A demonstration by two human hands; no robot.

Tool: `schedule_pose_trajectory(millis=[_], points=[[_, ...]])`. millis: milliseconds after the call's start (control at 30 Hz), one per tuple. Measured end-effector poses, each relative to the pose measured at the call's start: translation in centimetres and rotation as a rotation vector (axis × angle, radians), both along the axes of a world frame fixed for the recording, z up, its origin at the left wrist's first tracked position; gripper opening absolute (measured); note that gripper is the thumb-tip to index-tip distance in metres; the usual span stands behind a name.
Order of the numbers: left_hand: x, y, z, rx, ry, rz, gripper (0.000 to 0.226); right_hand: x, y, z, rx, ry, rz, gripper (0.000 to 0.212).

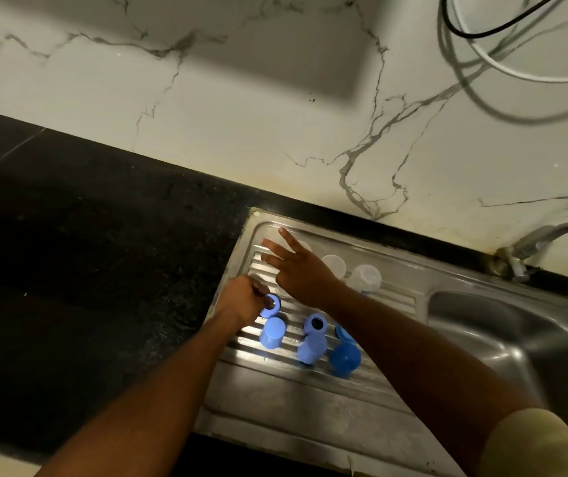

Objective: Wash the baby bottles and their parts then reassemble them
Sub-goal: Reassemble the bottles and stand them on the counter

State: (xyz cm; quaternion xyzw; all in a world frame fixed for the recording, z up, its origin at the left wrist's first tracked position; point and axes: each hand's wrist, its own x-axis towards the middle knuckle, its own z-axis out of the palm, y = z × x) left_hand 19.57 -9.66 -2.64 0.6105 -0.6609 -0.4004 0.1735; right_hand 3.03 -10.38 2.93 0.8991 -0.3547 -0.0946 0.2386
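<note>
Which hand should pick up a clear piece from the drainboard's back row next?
Right, probably: the right hand is open beside the clear pieces; the left hand grips a blue ring.

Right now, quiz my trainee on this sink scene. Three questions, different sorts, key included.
1. True or false: the left hand holds a blue ring.
2. Where do the blue caps stand? A) in the sink basin B) on the steel drainboard C) on the black counter
3. Fill in: the right hand, fingers straight and spread, holds ____.
Key: 1 true; 2 B; 3 nothing.
</note>
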Motion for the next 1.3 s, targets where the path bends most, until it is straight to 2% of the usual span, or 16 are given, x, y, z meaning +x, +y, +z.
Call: schedule_pose_trajectory(millis=[33,200,267,333,367,433,500,567,700,800,900,1100,1200,1300], points=[[0.3,0.0,0.0,-0.006,0.022,0.009,0.011,0.0,0.1,-0.1,0.001,0.002,0.004,0.005],[1.4,0.2,-0.3,0.022,0.13,0.08,0.008,0.8,0.3,0.0,0.025,0.084,-0.046,0.015],[1.5,0.3,-0.2,0.065,0.227,0.144,0.004,1.1,0.3,0.2,0.063,0.018,-0.059,0.018],[1.6,0.7,0.4,0.152,0.42,0.251,0.004,1.3,0.4,0.7,0.061,-0.081,-0.103,0.012],[1.6,0.9,0.7,0.2,0.545,0.303,0.009,1.2,0.6,1.0,0.06,-0.155,-0.124,0.006],[1.5,1.2,1.4,0.272,0.767,0.364,0.021,0.8,1.1,1.5,0.136,-0.372,-0.203,0.013],[1.3,1.4,2.5,0.342,0.93,0.377,0.025,0.3,2.0,2.4,0.292,-0.664,-0.309,0.022],[1.0,1.6,3.9,0.429,1.077,0.388,0.026,-0.2,2.8,3.1,0.407,-0.937,-0.398,0.021],[0.7,2.3,6.0,0.572,1.339,0.398,0.028,-0.7,3.9,3.1,0.357,-1.227,-0.528,0.021],[0.2,2.8,6.3,0.556,1.289,0.336,0.029,-0.6,4.1,2.6,0.392,-1.195,-0.516,0.027],[-0.9,3.8,6.7,0.529,1.198,0.352,0.023,-1.2,4.8,2.5,0.386,-1.187,-0.573,0.023],[-1.7,4.7,6.4,0.522,1.114,0.387,0.021,-1.2,5.8,2.7,0.322,-1.397,-0.634,0.015],[-1.4,4.8,6.9,0.506,1.134,0.398,0.023,-1.2,5.9,3.5,0.331,-1.566,-0.732,0.021],[-0.9,4.7,7.7,0.515,1.16,0.393,0.021,-1.5,6.0,4.0,0.352,-1.54,-0.759,0.017]])
